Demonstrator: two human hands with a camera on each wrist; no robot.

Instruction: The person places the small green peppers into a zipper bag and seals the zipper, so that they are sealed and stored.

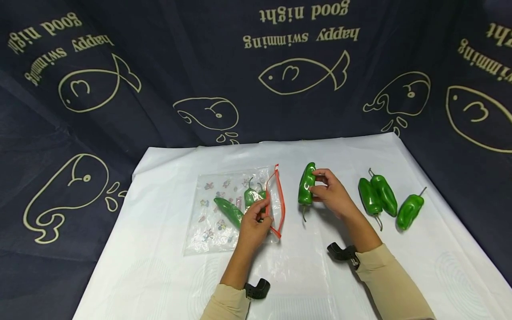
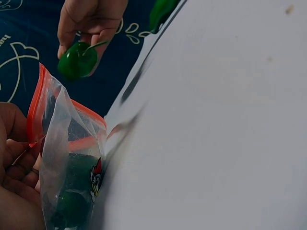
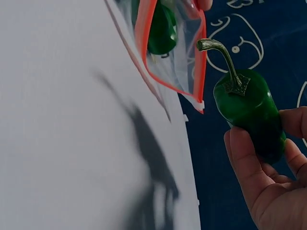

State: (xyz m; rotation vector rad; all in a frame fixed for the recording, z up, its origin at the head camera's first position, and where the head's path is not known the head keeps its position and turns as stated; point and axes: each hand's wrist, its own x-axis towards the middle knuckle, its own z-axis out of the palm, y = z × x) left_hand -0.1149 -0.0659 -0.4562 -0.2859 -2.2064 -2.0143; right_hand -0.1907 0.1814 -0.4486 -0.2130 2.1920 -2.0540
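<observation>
With its red-edged mouth parted, a clear zip bag (image 1: 208, 213) printed with small figures lies on the white table. My left hand (image 1: 255, 224) pinches the upper edge of that mouth. Inside the bag are several green peppers (image 1: 229, 211), one partly behind the hand. To the right of the opening, my right hand (image 1: 330, 191) grips another green pepper (image 1: 306, 184) between thumb and fingers, its stem toward me. In the right wrist view this held pepper (image 3: 249, 103) hangs above the table, apart from the red zip edge (image 3: 148, 43).
Three more green peppers lie at the right: a touching pair (image 1: 370, 198) and a single one (image 1: 410, 212). A white cloth (image 1: 160, 200) covers the table. Behind it hangs a dark curtain (image 1: 200, 53) with fish drawings. Each wrist wears a black device (image 1: 258, 289).
</observation>
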